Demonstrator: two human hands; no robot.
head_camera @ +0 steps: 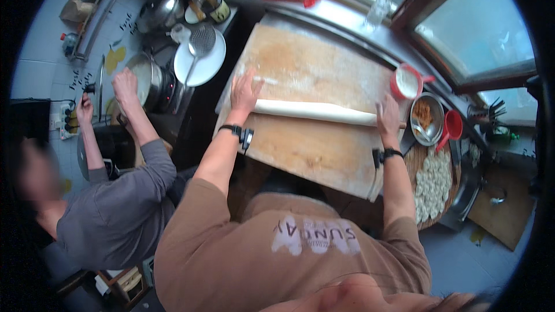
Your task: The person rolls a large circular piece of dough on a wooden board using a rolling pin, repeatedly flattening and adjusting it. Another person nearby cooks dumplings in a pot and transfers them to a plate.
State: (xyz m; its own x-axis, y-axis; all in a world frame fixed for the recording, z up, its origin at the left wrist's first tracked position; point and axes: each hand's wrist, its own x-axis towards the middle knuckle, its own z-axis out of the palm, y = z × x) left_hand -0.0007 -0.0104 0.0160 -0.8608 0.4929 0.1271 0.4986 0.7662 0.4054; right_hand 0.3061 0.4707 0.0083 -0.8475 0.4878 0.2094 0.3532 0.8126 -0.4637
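Note:
A long roll of white dough (pixel 316 110) lies across a floured wooden board (pixel 312 149). It appears wound around a rolling pin, whose bare wooden end (pixel 403 125) sticks out at the right. My left hand (pixel 243 93) lies palm down on the roll's left end, its fingers stretched over the board. At the other end, my right hand (pixel 388 115) rests over the pin with extended fingers, slightly blurred. Both palms hide what is under them. Loose flour (pixel 299 80) dusts the board beyond the roll.
A red cup of flour (pixel 406 82) stands at the board's right corner, beside a metal bowl of filling (pixel 424 117). Several dumplings (pixel 433 182) cover a round tray at my right. On my left, a person (pixel 117 212) works by a steaming pot (pixel 145 78).

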